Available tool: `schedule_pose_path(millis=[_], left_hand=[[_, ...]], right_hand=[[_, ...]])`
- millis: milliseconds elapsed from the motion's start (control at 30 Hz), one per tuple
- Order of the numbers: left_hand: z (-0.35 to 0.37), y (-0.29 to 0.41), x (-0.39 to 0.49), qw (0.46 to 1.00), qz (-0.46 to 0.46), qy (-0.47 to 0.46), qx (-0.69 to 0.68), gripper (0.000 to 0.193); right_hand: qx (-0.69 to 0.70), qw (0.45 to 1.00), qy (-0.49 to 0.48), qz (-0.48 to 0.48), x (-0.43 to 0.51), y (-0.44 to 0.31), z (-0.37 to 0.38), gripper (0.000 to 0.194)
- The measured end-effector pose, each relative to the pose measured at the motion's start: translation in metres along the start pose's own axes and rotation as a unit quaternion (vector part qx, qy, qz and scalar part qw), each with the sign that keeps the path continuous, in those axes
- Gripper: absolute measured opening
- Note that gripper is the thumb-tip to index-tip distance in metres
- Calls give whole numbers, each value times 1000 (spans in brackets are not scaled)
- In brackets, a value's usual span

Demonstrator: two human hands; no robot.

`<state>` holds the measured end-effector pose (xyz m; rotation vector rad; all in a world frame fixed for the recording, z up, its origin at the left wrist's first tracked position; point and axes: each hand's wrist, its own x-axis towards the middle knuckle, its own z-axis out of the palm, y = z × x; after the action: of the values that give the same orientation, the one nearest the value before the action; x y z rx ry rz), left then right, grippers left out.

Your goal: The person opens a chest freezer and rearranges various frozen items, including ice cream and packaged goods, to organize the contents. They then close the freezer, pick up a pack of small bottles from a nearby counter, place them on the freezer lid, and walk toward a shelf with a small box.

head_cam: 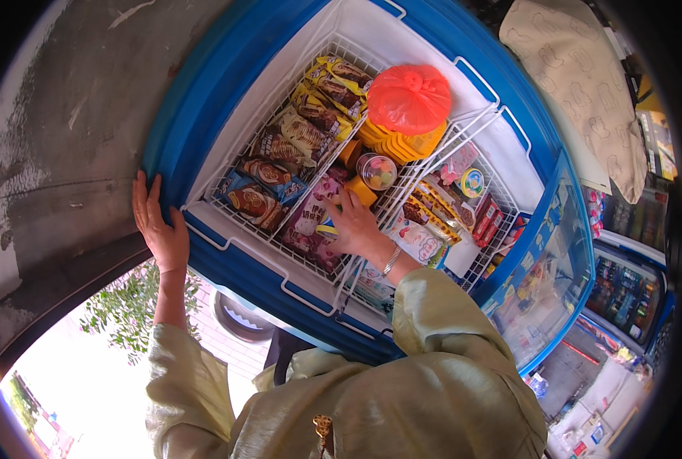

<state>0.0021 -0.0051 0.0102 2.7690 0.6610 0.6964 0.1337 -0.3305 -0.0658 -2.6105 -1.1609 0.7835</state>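
Observation:
Inside an ice cream chest freezer, my right hand reaches into a white wire basket, fingers over a small round tub with a yellow-and-blue rim. Whether it grips the tub I cannot tell. Pink-purple wrapped ice creams lie under and beside it, an orange cup just beyond the fingertips. My left hand rests with spread fingers on the freezer's blue rim, holding nothing. Wrapped ice creams in yellow and blue packets fill the left compartment; a clear cup with colourful balls stands near the middle.
A red plastic bag sits on stacked orange containers. Another basket at right holds boxes, bars and a round tub. The clear lid with blue frame stands at the right. A worn grey wall is close on the left.

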Motion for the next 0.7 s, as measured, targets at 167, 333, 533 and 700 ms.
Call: schedule_pose_path(millis=[167, 333, 533, 700], left_hand=[[0, -1, 0, 1000, 3, -2, 2, 61], [1, -2, -1, 1000, 3, -1, -5, 62], [0, -1, 1, 1000, 4, -4, -5, 62], [-1, 0, 1, 1000, 6, -3, -7, 61]], right_hand=[[-49, 999, 8, -7, -1, -5, 10, 89], [108, 990, 87, 37, -4, -6, -23, 83], [105, 959, 233, 120, 31, 26, -49, 102], [57, 963, 239, 113, 46, 48, -29, 103]])
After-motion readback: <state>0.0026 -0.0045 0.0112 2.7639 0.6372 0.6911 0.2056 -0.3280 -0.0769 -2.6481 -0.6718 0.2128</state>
